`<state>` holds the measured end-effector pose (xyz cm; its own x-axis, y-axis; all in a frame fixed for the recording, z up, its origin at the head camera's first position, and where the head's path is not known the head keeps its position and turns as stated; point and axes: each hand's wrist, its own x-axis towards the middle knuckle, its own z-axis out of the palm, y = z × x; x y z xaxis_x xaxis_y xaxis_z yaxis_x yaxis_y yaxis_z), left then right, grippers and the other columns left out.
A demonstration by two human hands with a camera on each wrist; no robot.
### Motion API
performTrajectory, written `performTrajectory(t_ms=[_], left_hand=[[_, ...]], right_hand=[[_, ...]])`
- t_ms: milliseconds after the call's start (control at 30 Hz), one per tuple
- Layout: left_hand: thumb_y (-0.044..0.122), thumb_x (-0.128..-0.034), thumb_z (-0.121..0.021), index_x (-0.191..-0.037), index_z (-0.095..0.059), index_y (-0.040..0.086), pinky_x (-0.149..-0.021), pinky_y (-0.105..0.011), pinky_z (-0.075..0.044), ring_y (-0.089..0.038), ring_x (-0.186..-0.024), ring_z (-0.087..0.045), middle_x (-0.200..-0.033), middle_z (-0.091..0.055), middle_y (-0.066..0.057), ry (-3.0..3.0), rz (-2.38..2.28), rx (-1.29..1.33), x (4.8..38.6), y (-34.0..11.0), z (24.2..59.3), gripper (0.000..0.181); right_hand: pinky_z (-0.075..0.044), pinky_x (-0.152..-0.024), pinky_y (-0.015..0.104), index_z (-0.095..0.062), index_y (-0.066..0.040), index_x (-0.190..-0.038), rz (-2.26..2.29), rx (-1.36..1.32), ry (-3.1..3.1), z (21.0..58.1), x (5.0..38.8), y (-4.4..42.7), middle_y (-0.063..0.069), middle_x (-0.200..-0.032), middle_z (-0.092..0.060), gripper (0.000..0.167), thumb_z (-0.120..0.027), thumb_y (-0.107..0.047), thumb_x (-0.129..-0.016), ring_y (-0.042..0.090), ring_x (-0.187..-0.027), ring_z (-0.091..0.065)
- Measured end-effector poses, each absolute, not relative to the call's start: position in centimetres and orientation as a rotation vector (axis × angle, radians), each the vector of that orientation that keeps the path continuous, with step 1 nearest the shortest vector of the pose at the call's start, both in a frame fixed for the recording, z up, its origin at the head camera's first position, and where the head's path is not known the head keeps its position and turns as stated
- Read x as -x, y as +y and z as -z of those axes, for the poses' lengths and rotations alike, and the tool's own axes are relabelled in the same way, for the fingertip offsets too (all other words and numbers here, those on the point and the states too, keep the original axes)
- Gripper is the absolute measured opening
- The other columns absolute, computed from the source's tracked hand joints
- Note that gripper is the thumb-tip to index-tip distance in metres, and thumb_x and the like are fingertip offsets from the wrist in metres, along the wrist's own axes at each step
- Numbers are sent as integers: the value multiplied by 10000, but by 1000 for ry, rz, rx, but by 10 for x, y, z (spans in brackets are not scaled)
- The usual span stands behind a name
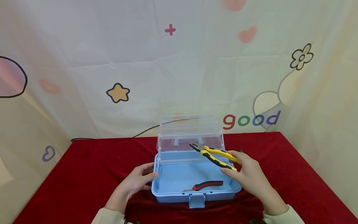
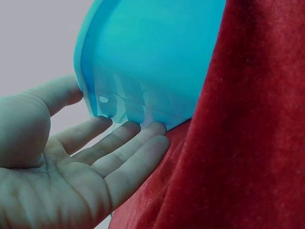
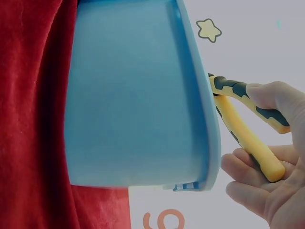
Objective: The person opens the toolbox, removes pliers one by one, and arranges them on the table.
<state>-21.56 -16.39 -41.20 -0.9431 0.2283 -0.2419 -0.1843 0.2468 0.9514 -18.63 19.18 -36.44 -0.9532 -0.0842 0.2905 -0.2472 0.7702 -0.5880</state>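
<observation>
My right hand (image 1: 247,171) holds yellow-and-black combination pliers (image 1: 205,151) by the spread handles, above the light blue toolbox (image 1: 170,199). Their metal jaws point up and left. In the right wrist view, the thumb of the right hand (image 3: 281,167) lies on one handle and fingers support the other; the toolbox wall hides the pliers' head. My left hand (image 1: 137,180) is at the toolbox's left end, its thumb at the rim. The left wrist view shows the left hand (image 2: 86,167) with nearly straight fingers touching the outer wall. Red-and-black pliers (image 1: 207,185) lie inside the toolbox near its front wall.
The toolbox's clear lid (image 1: 190,143) stands raised at the back. A blue latch (image 1: 197,201) hangs at the front. Dark red cloth (image 1: 98,174) covers the table. Behind it hangs a printed white curtain (image 1: 139,77), with a thin black cable (image 1: 148,129) before it.
</observation>
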Motion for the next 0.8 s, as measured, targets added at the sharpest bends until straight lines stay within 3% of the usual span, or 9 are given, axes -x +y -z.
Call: performTrajectory(t_ms=[200,500,800], left_hand=[[182,-916,-615,-1417,-364,-5,-784,-443,-571,-248,-993,-635,-1320,-500,-247,2174,-1756,-66,215,-164,412,591],[192,-920,-610,-1423,-353,-5,-787,-445,-571,-254,-1000,-632,-1330,-488,-254,2158,-1769,-80,216,-165,413,598],[169,-925,-600,-1423,-354,-5,-788,-448,-570,-266,-1011,-629,-1327,-488,-258,2156,-1776,-69,215,-164,413,582]], right_hand=[[-588,-712,392,-561,-66,-1265,-956,-255,-2703,365,186,196,151,-1160,-616,606,-790,-294,-752,289,-1003,-578],[-582,-664,349,-548,-51,-1270,-950,-241,-2686,359,185,203,161,-1134,-608,613,-784,-302,-763,256,-934,-561],[-581,-671,364,-548,-39,-1273,-974,-229,-2673,359,186,210,178,-1163,-608,616,-779,-309,-770,279,-964,-565]])
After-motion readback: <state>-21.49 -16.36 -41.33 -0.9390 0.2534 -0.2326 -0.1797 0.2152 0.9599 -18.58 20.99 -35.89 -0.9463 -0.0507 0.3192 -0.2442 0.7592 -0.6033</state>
